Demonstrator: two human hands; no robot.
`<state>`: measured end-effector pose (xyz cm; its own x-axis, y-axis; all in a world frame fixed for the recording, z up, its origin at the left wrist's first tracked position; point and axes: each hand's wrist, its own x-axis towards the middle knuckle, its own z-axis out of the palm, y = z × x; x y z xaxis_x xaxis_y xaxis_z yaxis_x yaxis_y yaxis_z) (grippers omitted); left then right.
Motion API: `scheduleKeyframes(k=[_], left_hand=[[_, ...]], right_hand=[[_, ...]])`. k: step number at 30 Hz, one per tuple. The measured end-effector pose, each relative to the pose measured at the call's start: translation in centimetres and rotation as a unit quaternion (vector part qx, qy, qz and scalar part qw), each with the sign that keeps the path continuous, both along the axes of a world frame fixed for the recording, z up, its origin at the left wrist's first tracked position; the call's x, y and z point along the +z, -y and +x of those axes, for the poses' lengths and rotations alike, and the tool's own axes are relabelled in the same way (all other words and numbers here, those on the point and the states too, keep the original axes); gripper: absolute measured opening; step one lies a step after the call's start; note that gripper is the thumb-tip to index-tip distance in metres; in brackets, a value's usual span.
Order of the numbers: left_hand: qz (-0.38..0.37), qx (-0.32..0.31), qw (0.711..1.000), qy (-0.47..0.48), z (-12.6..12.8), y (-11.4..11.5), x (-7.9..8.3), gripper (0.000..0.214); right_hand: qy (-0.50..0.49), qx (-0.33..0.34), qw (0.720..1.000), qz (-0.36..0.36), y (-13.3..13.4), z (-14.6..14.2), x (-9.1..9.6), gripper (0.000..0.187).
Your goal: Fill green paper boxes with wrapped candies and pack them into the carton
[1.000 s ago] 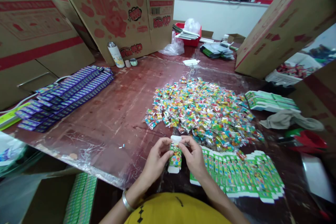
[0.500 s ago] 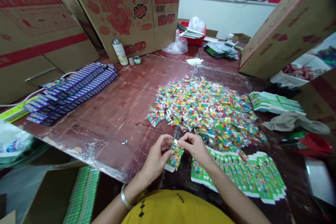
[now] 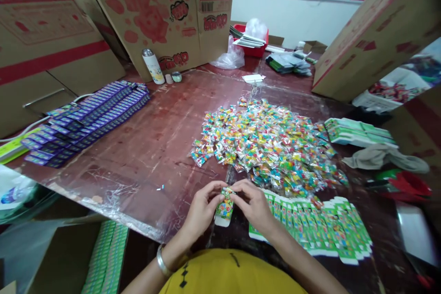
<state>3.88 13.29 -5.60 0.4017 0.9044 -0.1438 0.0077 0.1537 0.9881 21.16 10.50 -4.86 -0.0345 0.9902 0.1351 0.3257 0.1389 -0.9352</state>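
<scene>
Between my two hands is a small green printed box (image 3: 224, 209), its white flap sticking out at the near end. My left hand (image 3: 206, 206) grips its left side with thumb and fingers. At the box's far end, the fingers and thumb of my right hand (image 3: 251, 202) are closed on its right edge. Just beyond lies a wide heap of small clear candy packets (image 3: 268, 142). To the right, a fanned row of flat green boxes (image 3: 310, 225) lies partly under my right forearm.
Purple boxes (image 3: 93, 121) are stacked at the left, near a white bottle (image 3: 153, 66). Tall cartons (image 3: 151, 14) stand behind. More green boxes (image 3: 358, 132) and a grey cloth (image 3: 386, 158) lie at the right. An open carton (image 3: 62, 257) of green boxes is below the table edge.
My right hand has moved down and closer to my left hand at the far end of the box. The box has shifted slightly left and sits more upright in view.
</scene>
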Motion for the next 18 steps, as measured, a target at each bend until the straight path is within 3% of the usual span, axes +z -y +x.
scheduleKeyframes(k=[4, 6, 9, 11, 13, 15, 18], left_hand=[[-0.035, -0.016, 0.999, 0.011, 0.2, -0.2, 0.0, 0.021], [-0.053, -0.006, 0.999, 0.001, 0.1, -0.4, 0.0, 0.019], [-0.072, 0.035, 0.997, -0.018, -0.2, -0.7, -0.4, 0.028], [-0.107, 0.050, 0.993, 0.002, -0.3, -0.6, -0.6, 0.031], [-0.158, 0.044, 0.986, 0.034, -0.1, -0.5, -0.6, 0.038], [-0.195, 0.019, 0.979, 0.054, 0.1, -0.2, -0.5, 0.048], [-0.213, -0.014, 0.975, 0.063, 0.4, -0.1, -0.1, 0.051]], right_hand=[[0.051, 0.003, 0.999, 0.003, 0.0, 1.6, 0.4, 0.011], [0.136, -0.045, 0.989, 0.036, -0.2, 3.9, 0.8, 0.016], [0.325, -0.146, 0.929, 0.103, -0.2, 8.1, 0.8, 0.012], [0.420, -0.156, 0.887, 0.112, -0.2, 10.5, 0.2, 0.009], [0.456, -0.149, 0.869, 0.123, -0.1, 11.8, -0.3, 0.008], [0.435, -0.152, 0.876, 0.142, 0.1, 12.3, -0.4, 0.014], [0.333, -0.214, 0.906, 0.150, 0.5, 11.4, 0.9, 0.011]])
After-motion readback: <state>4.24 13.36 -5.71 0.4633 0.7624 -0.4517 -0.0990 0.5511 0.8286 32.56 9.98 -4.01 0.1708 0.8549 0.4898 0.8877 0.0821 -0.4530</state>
